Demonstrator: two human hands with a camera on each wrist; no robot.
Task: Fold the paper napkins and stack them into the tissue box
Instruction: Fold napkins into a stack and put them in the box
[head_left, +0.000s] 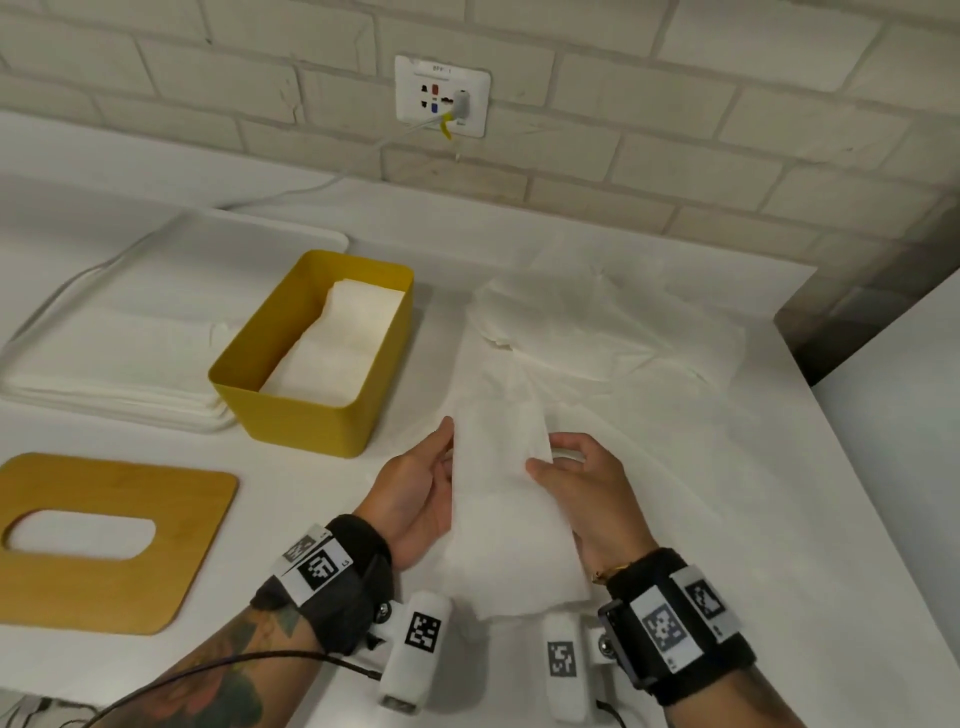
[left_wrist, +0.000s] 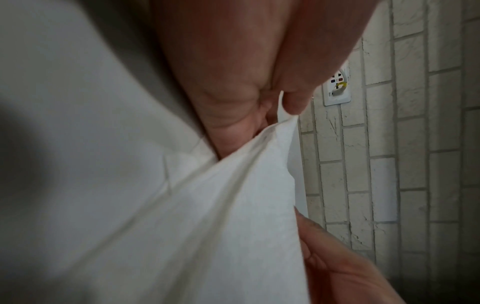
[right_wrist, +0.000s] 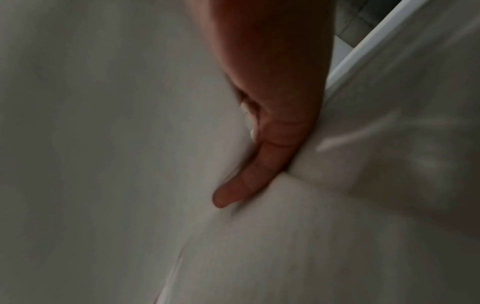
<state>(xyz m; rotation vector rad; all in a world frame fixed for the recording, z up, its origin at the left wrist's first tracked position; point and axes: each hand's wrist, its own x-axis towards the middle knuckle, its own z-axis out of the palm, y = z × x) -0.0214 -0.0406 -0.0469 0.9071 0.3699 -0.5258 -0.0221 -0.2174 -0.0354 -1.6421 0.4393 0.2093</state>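
From the head view, both hands hold one long folded napkin above the near middle of the white surface. The left hand pinches its left edge, thumb on top; the right hand grips the right edge, fingers curled behind the paper. The yellow tissue box stands toward the left back of the surface, with folded napkins stacked inside. Its wooden lid lies flat at the near left edge. A loose pile of unfolded napkins sits toward the back right.

From the left wrist, the left hand nips the napkin between thumb and fingers.

From the right wrist, blurred, the right hand presses against white paper.
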